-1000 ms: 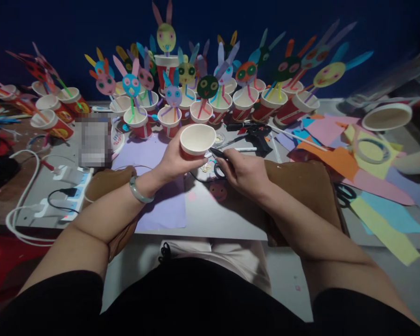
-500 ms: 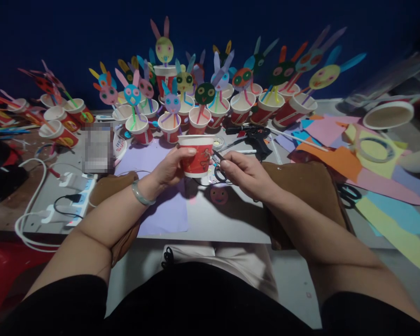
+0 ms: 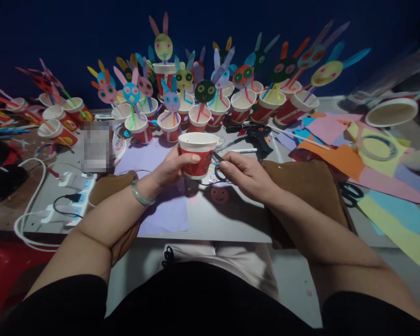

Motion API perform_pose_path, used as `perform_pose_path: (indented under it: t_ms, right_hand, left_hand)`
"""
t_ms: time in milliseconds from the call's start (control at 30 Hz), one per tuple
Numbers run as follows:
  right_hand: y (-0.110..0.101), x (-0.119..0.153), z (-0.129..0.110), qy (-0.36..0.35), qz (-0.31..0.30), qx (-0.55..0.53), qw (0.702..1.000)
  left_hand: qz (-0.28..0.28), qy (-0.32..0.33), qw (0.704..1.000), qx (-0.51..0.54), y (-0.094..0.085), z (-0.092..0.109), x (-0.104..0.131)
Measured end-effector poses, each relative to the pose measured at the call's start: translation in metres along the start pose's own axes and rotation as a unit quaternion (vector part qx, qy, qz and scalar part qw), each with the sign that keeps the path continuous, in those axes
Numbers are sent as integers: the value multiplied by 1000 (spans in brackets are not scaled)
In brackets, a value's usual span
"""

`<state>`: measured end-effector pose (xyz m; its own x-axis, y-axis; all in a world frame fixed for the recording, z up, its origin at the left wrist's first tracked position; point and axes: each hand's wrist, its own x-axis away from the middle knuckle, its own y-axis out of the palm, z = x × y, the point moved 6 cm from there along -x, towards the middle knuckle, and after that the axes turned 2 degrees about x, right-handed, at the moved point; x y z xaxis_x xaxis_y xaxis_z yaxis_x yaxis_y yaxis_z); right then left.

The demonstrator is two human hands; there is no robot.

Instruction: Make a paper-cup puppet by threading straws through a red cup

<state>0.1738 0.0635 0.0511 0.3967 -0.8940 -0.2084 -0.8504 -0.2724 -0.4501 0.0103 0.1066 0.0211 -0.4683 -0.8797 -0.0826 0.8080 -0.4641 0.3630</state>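
Observation:
A red paper cup with a white rim [image 3: 196,169] is gripped from its left side by my left hand [image 3: 173,167], the thumb lying across its front. Its mouth faces up and leans a little toward me. My right hand [image 3: 243,172] is closed on dark scissors [image 3: 217,157], their point at the cup's right side. Whether the point has gone into the wall I cannot tell. A pink round paper face [image 3: 219,194] lies on the table just below the hands.
Behind stand several cups with paper rabbit heads on straws, such as a dark green one [image 3: 205,91]. A black glue gun [image 3: 261,140] and coloured paper [image 3: 339,156] lie at right. More scissors [image 3: 351,192] rest there. A power strip [image 3: 80,200] is at left.
The cup has tipped toward me, so more of its open mouth shows. My right hand and the scissors have stayed close to the cup's right side.

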Motion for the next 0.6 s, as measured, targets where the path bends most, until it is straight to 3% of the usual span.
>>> perform_pose_path:
  t_ms: [167,267,367,467,533,600]
  right_hand:
    - [-2,0,3,-28,29,107,994]
    - [-3,2,4,-43,71,224,971]
    - [-5,4,3,-43,103,296,949]
    - [-5,2,2,-18,84,196,977]
    - [1,0,6,29,25,28,999]
    - [9,-1,11,90,-37,-146,985]
  left_hand:
    - [34,116,981,-151,-20,2,-4]
    - [38,186,958,-215,-20,7,-3]
    - [49,200,954,-218,-15,14,1]
    - [66,182,958,-213,-10,19,4]
    - [78,167,962,-201,-10,20,5]
    - [89,145,971,-166,-12,18,4]
